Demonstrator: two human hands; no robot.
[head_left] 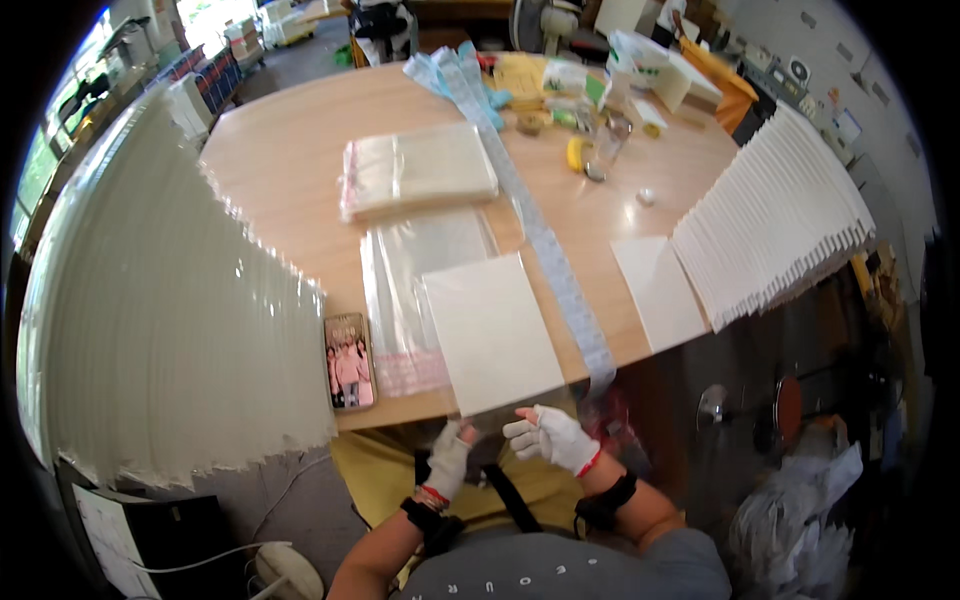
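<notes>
My left hand (450, 462), in a white glove with bare fingertips, is just off the table's near edge. Its fingers are curled in and slightly blurred; what they hold, if anything, I cannot make out. My right hand (555, 438), gloved the same way, is beside it with fingers loosely bent and apart, holding nothing I can see. Beyond both hands a white rectangular board (495, 335) lies at the table edge, its left side over clear plastic bags (400, 300). A greyish, see-through patch shows between the board's near edge and my hands.
Tall stacks of white boards stand left (190, 300) and right (770, 215). A phone (349, 362) lies by the left stack. Behind are a bag pile (420, 165), a long pale-blue strip (555, 265), a single board (660, 290), yellow tape (575, 153) and clutter.
</notes>
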